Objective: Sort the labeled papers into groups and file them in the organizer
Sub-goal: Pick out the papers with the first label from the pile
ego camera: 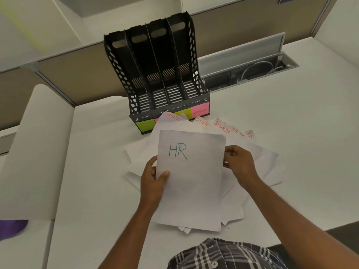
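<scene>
A black perforated plastic organizer [155, 74] stood on the white worktop [291, 152], its four upright slots holding no papers; green and pink sticky notes [200, 111] marked its front lip, the leftmost reading "HR". In front of the organizer lay a fanned pile of white sheets [219, 127] lettered "SPORTS" in red. Above that pile, the HR sheet [191, 177], smooth and rectangular, was pinched at its left edge by the left hand [153, 183], thumb on top, and at its right edge by the right hand [240, 162], fingers closed on the paper.
</scene>
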